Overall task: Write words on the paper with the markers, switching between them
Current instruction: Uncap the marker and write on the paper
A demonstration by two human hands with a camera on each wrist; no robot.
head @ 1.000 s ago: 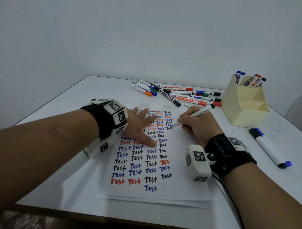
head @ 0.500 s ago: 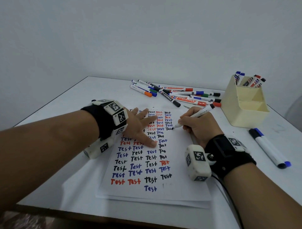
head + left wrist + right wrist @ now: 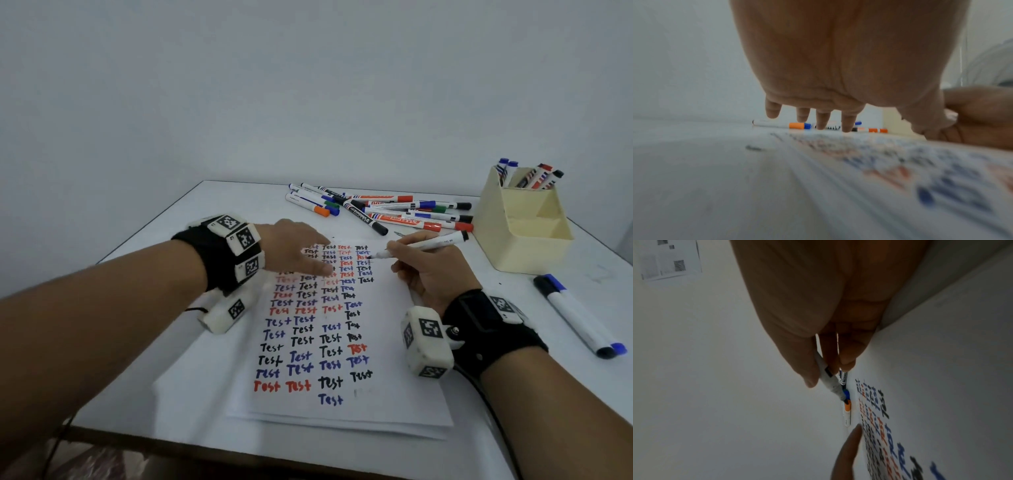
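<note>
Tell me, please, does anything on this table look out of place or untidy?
Yes: a dozen or so loose markers lie scattered at the far edge, though the cream holder beside them has room. Two more markers lie apart on the right.

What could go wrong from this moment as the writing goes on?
1. The left hand looks raised off the paper and blurred, so the loose sheets may slide under the marker.
2. That hand hangs above inked words and could smear them.
3. The right hand has its grip on an uncapped marker whose tip is near the sheet's right edge; a stroke may mark the table.
</note>
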